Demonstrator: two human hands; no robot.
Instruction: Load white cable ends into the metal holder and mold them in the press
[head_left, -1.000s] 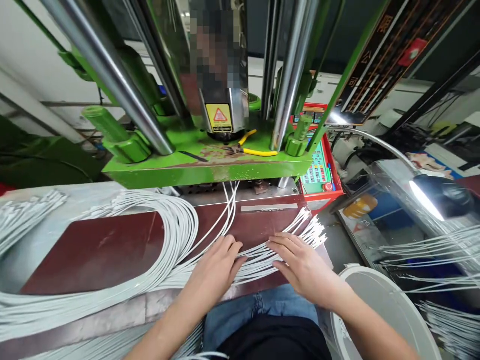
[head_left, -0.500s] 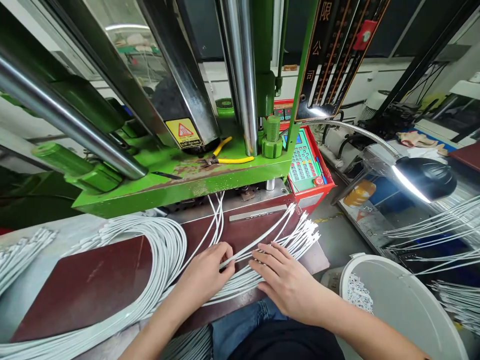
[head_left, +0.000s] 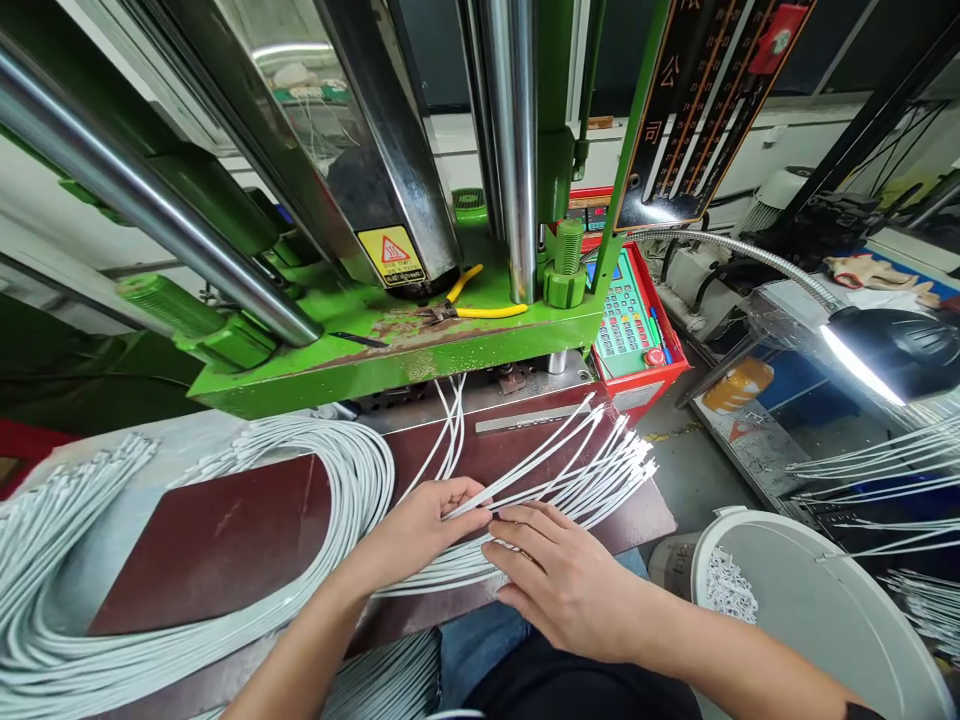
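Observation:
Many white cables [head_left: 360, 480] loop across the dark red board [head_left: 225, 540], their tips fanned out at the right. My left hand [head_left: 435, 525] pinches a few of these cables between thumb and fingers. Beside it, my right hand [head_left: 551, 570] rests over the bundle with its fingers spread a little and bent; its fingertips nearly meet my left hand. A few cables [head_left: 454, 425] run up under the edge of the green machine [head_left: 420, 365].
Yellow-handled pliers [head_left: 487, 311] lie on the machine's ledge. A red control box [head_left: 637, 330] stands behind at the right. A lamp [head_left: 892, 350] and a large pale bin [head_left: 810, 590] holding small white pieces are at the right.
The view has shifted, so the machine and cables sit further right. My left hand has moved closer to my right hand, and several cables at the right have spread apart.

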